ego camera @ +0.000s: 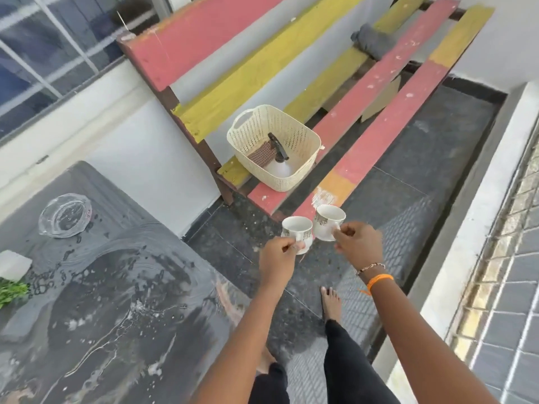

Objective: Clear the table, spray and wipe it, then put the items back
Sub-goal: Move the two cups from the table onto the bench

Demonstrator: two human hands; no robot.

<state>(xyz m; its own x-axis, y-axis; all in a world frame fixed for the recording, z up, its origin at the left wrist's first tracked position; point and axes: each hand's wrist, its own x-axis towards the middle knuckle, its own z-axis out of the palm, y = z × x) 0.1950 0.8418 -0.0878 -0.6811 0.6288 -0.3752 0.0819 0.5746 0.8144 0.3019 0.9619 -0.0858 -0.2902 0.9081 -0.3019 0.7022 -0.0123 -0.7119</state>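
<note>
- Nearest the lens, two bare forearms reach forward over dark trousers and bare feet on the dark tiled floor [393, 182].
- Dark table [122, 287] fills the lower left, its top streaked and beaded with wet patches.
- Red and yellow slatted bench [364, 91] stands ahead against the white wall, well apart from the table.
- Cream woven basket [303, 158] sits on the near end of the bench; inside it lie a white spray bottle [278, 167] with a black trigger head and a checked cloth [261, 154].
- Grey rag [373, 43] lies bunched on the far bench slats.
- Clear glass dish [65, 211] rests on the table's far part; at the left edge are a white block [13, 265] and a bit of green leaves [10, 293].
- Left hand [277, 262] has its fingers curled, pinching the handle of the left cup [296, 230], held upright in the air between table and bench.
- Right hand [360, 243], with bracelets on the wrist, pinches the handle of the right cup [328, 221] the same way; the two white patterned cups are just beside each other, near the bench's front end.
</note>
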